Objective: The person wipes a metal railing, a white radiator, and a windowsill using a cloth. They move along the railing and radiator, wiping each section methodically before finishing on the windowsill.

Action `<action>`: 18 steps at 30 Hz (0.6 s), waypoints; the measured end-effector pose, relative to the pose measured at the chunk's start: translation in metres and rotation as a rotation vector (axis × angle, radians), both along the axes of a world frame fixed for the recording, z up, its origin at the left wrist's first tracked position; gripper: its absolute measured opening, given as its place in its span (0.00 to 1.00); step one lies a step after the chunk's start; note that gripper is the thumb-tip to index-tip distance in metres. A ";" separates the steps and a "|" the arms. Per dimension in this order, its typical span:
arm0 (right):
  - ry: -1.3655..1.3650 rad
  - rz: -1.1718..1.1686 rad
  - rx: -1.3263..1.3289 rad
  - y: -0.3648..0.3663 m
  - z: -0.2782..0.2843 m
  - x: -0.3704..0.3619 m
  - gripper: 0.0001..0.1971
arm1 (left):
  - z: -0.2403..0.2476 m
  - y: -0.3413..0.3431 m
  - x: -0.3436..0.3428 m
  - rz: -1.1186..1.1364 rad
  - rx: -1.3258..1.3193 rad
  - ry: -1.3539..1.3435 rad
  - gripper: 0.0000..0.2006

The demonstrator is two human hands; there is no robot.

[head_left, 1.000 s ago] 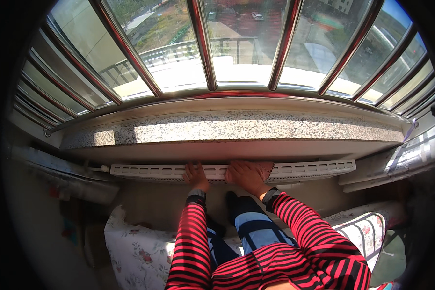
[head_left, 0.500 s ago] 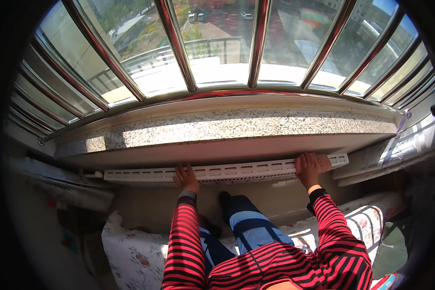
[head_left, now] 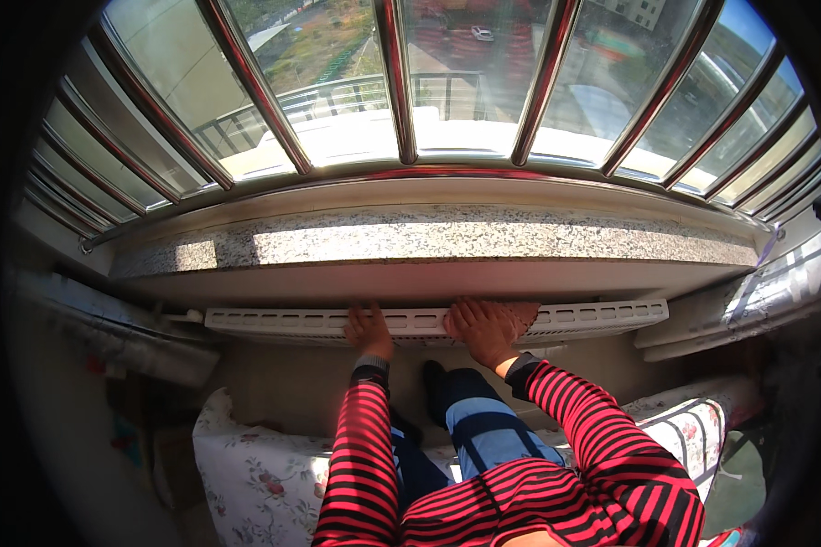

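Observation:
A long white radiator (head_left: 602,315) with a slotted top runs beneath the window sill. On its top, left of the middle, rests my left hand (head_left: 368,330), fingers stretched across the slots and slightly apart, holding nothing. My right hand (head_left: 485,330) presses a pinkish cloth (head_left: 524,316) onto the radiator's top near the middle. Part of that cloth sticks out to the right of the hand; the rest lies hidden under the palm and fingers.
A speckled stone sill (head_left: 429,239) juts out above the radiator, with shiny metal bars (head_left: 394,82) behind it. Curtains (head_left: 748,296) hang at both ends. Flower-patterned fabric (head_left: 265,465) lies behind my legs. My foot (head_left: 435,378) stands close to the radiator.
My right hand has slid left along the radiator with the cloth, from near its right end to the middle. My left hand stays left of the middle. The view has shifted slightly.

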State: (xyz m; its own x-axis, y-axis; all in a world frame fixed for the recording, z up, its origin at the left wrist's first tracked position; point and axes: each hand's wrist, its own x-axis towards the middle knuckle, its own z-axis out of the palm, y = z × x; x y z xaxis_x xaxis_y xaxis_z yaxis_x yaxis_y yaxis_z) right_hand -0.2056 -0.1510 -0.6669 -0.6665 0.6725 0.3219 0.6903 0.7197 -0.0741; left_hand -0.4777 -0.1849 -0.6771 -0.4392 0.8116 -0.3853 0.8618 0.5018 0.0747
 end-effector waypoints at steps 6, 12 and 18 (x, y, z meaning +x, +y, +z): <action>0.121 0.093 0.015 -0.004 -0.008 -0.119 0.26 | -0.011 -0.003 0.000 -0.016 0.068 0.018 0.33; 0.103 0.117 -0.013 -0.004 -0.005 -0.127 0.24 | -0.005 -0.002 0.000 -0.002 0.073 -0.048 0.36; 0.142 0.173 -0.194 -0.004 0.008 -0.039 0.27 | 0.004 -0.001 -0.002 -0.065 -0.087 0.009 0.44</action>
